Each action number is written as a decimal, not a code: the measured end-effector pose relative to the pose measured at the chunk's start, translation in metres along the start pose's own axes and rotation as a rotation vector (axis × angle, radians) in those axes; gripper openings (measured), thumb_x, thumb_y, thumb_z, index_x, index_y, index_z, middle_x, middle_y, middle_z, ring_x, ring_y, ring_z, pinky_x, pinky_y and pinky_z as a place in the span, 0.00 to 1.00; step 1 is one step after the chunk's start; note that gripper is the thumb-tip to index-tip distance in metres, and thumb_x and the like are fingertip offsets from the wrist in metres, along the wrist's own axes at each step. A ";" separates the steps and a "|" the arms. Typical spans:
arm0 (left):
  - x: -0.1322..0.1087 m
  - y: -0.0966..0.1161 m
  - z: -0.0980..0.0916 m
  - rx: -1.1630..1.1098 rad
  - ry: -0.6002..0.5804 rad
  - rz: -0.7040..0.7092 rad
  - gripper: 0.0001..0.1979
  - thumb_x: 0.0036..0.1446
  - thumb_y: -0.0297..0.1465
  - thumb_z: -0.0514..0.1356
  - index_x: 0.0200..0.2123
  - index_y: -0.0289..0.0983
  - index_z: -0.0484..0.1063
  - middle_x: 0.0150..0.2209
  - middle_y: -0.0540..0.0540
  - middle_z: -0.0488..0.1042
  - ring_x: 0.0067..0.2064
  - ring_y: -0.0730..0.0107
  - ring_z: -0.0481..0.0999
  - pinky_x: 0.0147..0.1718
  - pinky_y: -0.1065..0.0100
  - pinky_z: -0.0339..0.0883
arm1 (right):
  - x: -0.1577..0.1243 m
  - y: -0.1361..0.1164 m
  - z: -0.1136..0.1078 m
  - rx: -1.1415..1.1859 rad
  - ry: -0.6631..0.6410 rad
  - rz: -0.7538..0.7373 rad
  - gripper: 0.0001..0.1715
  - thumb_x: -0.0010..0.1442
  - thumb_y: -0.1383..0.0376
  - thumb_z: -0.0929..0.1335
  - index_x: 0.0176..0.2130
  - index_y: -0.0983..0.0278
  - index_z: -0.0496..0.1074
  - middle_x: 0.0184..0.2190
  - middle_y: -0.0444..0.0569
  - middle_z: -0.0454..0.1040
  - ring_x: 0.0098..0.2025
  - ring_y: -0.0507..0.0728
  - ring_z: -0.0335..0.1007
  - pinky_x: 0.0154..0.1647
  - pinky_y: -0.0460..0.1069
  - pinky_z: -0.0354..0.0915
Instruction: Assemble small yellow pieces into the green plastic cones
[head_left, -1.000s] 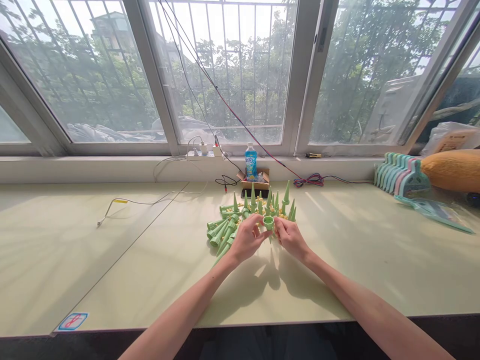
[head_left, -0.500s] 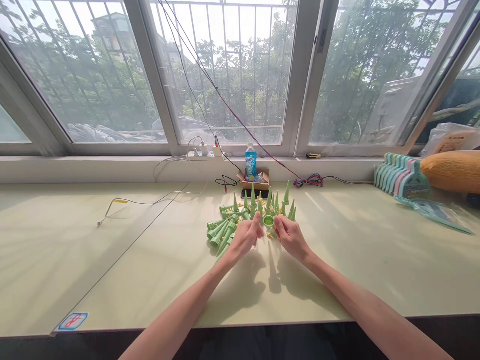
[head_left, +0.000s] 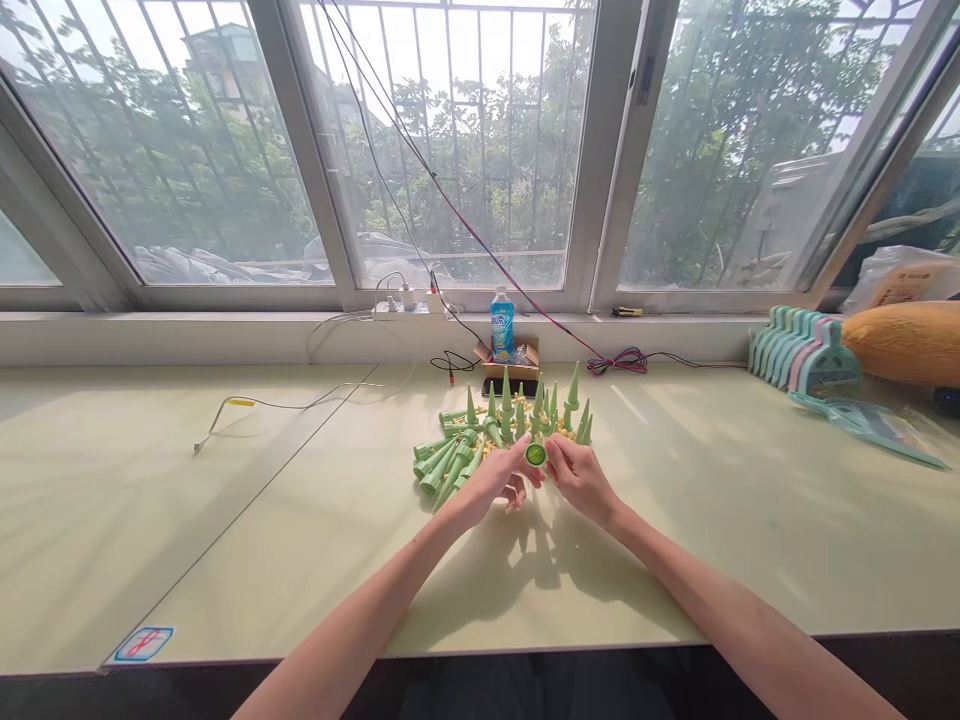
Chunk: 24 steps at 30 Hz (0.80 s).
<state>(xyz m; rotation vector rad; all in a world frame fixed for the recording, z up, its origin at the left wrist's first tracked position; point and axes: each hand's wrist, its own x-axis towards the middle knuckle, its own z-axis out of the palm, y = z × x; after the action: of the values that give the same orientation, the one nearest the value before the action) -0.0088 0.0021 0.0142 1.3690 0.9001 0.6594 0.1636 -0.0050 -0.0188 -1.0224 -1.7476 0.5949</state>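
Note:
Between my two hands is a green plastic plant watering spike (head_left: 535, 455), its round open end turned toward me and its body mostly hidden. My right hand (head_left: 579, 478) pinches its right side. My left hand (head_left: 495, 478) has the thumb at the rim's left edge, with the other fingers curled below. Just beyond the hands several green watering spikes (head_left: 506, 400) stand point up, with small yellow pieces among them. To the left of my left hand more spikes (head_left: 442, 465) lie in a pile on the table (head_left: 300, 560).
Behind the spikes, a blue bottle (head_left: 502, 325) stands by a small cardboard box (head_left: 531, 366), with a dark phone-like slab (head_left: 495, 387) in front. Cables (head_left: 619, 361) lie along the sill. At right are teal hanger-like items (head_left: 810, 355) and an orange rounded object (head_left: 900, 343).
My left hand has moved right, its thumb now at the spike's rim. The spike's open end has shifted slightly down and left. My right hand has barely moved.

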 end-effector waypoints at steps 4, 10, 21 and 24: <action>0.000 -0.001 0.001 0.007 -0.003 0.031 0.35 0.55 0.60 0.51 0.27 0.31 0.72 0.33 0.39 0.76 0.20 0.78 0.66 0.17 0.73 0.55 | 0.001 0.001 0.001 -0.005 0.008 0.007 0.26 0.70 0.50 0.56 0.24 0.61 0.54 0.18 0.40 0.58 0.20 0.50 0.52 0.23 0.46 0.51; 0.002 -0.004 -0.002 0.075 0.031 0.096 0.32 0.55 0.59 0.52 0.28 0.33 0.69 0.20 0.48 0.69 0.19 0.75 0.65 0.17 0.73 0.57 | 0.001 0.000 0.001 0.011 0.006 0.014 0.26 0.69 0.49 0.56 0.24 0.60 0.52 0.17 0.39 0.56 0.19 0.50 0.51 0.22 0.46 0.51; 0.000 -0.008 -0.001 0.567 0.219 0.558 0.16 0.63 0.44 0.54 0.32 0.36 0.65 0.35 0.48 0.65 0.27 0.77 0.68 0.22 0.73 0.63 | 0.001 -0.001 0.000 0.019 -0.007 0.053 0.29 0.69 0.47 0.56 0.23 0.61 0.55 0.17 0.40 0.56 0.20 0.51 0.52 0.21 0.47 0.51; 0.001 -0.011 -0.001 0.657 0.209 0.656 0.11 0.64 0.39 0.53 0.40 0.37 0.68 0.40 0.46 0.66 0.30 0.76 0.69 0.25 0.73 0.65 | 0.001 -0.002 -0.002 0.025 -0.017 0.060 0.29 0.69 0.47 0.56 0.23 0.61 0.56 0.17 0.41 0.58 0.20 0.51 0.53 0.22 0.47 0.51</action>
<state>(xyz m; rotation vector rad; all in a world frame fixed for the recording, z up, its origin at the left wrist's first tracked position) -0.0099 0.0018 0.0029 2.2626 0.8635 1.0716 0.1643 -0.0055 -0.0162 -1.0577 -1.7250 0.6634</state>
